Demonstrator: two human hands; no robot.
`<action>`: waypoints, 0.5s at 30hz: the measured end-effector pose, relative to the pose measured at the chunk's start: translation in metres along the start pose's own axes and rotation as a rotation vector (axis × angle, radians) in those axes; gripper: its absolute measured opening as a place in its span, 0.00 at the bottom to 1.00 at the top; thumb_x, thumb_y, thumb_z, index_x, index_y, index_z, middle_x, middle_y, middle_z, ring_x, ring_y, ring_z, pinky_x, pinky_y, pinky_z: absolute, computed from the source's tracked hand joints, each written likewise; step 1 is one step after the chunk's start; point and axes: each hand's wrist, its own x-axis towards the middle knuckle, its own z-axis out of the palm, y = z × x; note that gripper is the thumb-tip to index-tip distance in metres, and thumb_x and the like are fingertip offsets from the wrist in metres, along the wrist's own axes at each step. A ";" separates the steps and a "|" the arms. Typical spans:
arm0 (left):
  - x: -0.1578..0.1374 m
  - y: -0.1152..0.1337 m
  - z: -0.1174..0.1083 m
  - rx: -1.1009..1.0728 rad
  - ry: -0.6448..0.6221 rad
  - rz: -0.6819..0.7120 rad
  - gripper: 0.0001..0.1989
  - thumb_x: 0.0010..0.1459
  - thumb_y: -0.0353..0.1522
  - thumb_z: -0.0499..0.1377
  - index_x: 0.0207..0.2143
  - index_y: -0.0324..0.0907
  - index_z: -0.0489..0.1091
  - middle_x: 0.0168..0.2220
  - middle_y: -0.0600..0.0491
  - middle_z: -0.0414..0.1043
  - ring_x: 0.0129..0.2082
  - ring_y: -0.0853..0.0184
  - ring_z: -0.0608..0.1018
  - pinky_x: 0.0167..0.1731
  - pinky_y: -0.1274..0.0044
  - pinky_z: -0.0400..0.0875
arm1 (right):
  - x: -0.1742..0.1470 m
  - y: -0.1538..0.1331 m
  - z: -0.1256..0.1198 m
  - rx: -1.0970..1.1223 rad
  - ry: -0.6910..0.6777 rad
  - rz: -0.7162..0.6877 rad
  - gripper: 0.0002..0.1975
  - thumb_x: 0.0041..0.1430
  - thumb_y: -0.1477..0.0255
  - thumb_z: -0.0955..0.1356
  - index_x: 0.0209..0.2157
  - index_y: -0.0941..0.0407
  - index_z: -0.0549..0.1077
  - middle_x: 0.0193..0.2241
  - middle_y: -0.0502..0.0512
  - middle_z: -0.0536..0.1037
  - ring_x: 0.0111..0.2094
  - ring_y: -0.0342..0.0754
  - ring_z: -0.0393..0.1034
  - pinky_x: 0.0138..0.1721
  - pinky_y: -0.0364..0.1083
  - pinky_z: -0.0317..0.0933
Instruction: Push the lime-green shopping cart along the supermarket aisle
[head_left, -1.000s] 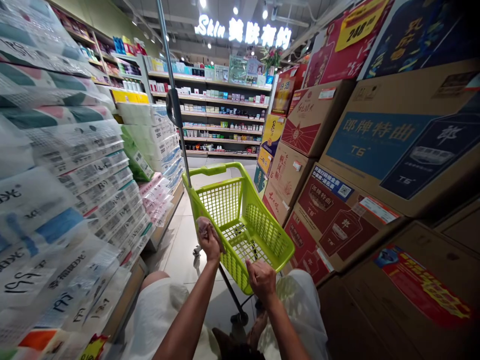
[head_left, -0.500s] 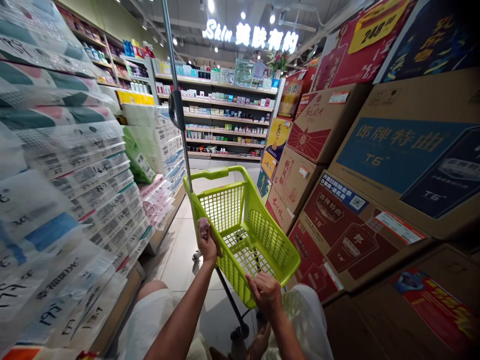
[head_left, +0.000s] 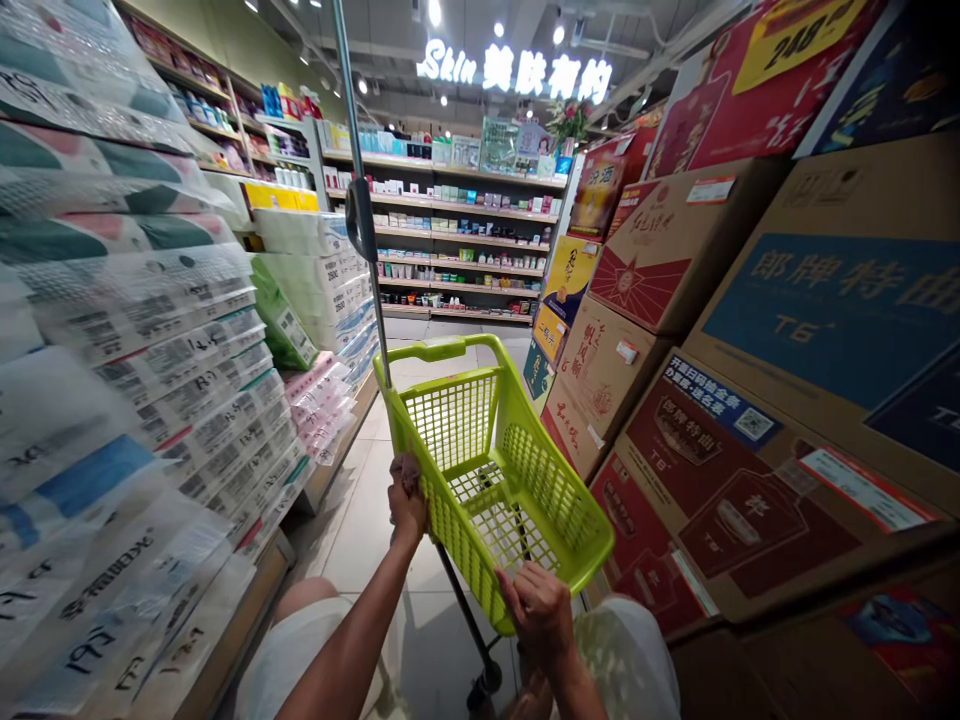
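A lime-green shopping cart basket with lattice walls stands on wheels right before my knees, nothing lying inside it. My left hand is closed around a crumpled brownish-pink cloth and presses it against the left outer wall of the basket. With curled fingers, my right hand grips the near rim of the basket, thumb laid along the edge. A grey metal pole with a dark clamp rises from the basket's far left corner. Dark frame tubes and a wheel show underneath.
Stacked plastic-wrapped tissue packs line the aisle's left side. Printed cartons are piled close on the right. Shelves of small products stand at the far end under a lit sign. Pale tiles cover the floor.
My left hand has slid a little down and back along the basket's outer side with the cloth. My right hand keeps its grip on the rim. The view has shifted slightly.
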 end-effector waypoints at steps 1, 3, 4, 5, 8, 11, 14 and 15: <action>0.003 -0.003 -0.003 0.023 0.024 -0.031 0.11 0.54 0.29 0.61 0.42 0.42 0.76 0.26 0.55 0.62 0.32 0.59 0.75 0.39 0.67 0.72 | 0.001 0.001 0.000 -0.004 -0.003 -0.001 0.25 0.73 0.73 0.65 0.18 0.53 0.63 0.16 0.48 0.66 0.21 0.41 0.60 0.28 0.45 0.47; 0.016 -0.001 -0.006 0.034 0.090 -0.032 0.14 0.54 0.28 0.60 0.44 0.42 0.76 0.27 0.56 0.60 0.30 0.61 0.73 0.38 0.68 0.71 | 0.002 0.003 0.001 -0.007 -0.010 -0.006 0.25 0.73 0.73 0.65 0.18 0.53 0.63 0.16 0.48 0.66 0.21 0.41 0.59 0.28 0.45 0.48; 0.024 0.004 -0.006 0.028 0.116 0.014 0.17 0.54 0.27 0.59 0.46 0.42 0.76 0.28 0.56 0.60 0.31 0.62 0.72 0.39 0.69 0.70 | 0.002 0.004 0.001 -0.006 -0.010 -0.010 0.25 0.73 0.73 0.65 0.18 0.53 0.62 0.16 0.48 0.66 0.21 0.41 0.59 0.27 0.45 0.48; 0.033 0.009 -0.005 0.020 0.123 0.075 0.19 0.53 0.26 0.58 0.48 0.43 0.75 0.30 0.55 0.61 0.32 0.62 0.71 0.40 0.69 0.70 | 0.003 0.005 0.000 -0.004 -0.008 -0.014 0.25 0.73 0.73 0.65 0.18 0.53 0.62 0.16 0.48 0.66 0.21 0.41 0.59 0.27 0.45 0.48; 0.052 0.017 -0.004 0.000 0.036 0.217 0.21 0.51 0.27 0.59 0.48 0.44 0.76 0.34 0.53 0.63 0.35 0.62 0.71 0.42 0.70 0.70 | 0.005 0.005 0.000 -0.008 0.005 -0.024 0.25 0.73 0.74 0.65 0.18 0.53 0.62 0.16 0.47 0.65 0.21 0.41 0.59 0.27 0.45 0.48; 0.051 0.000 -0.009 0.001 -0.065 0.220 0.17 0.50 0.30 0.62 0.44 0.44 0.79 0.32 0.53 0.62 0.34 0.62 0.69 0.40 0.70 0.69 | 0.006 0.004 0.000 -0.022 0.009 -0.036 0.24 0.73 0.74 0.65 0.19 0.53 0.63 0.16 0.47 0.66 0.20 0.41 0.59 0.27 0.45 0.49; 0.046 -0.021 -0.015 0.001 -0.094 0.218 0.16 0.51 0.33 0.65 0.44 0.44 0.79 0.29 0.54 0.63 0.32 0.63 0.66 0.39 0.71 0.68 | 0.008 0.003 0.001 -0.022 0.008 -0.050 0.24 0.73 0.75 0.64 0.19 0.52 0.63 0.15 0.47 0.66 0.19 0.42 0.59 0.26 0.45 0.50; 0.048 -0.021 -0.015 -0.001 -0.069 0.209 0.16 0.53 0.33 0.64 0.45 0.44 0.79 0.28 0.54 0.63 0.31 0.63 0.66 0.38 0.72 0.67 | 0.008 0.003 0.001 -0.016 0.006 -0.053 0.24 0.72 0.75 0.65 0.19 0.52 0.63 0.15 0.47 0.66 0.19 0.41 0.59 0.26 0.45 0.50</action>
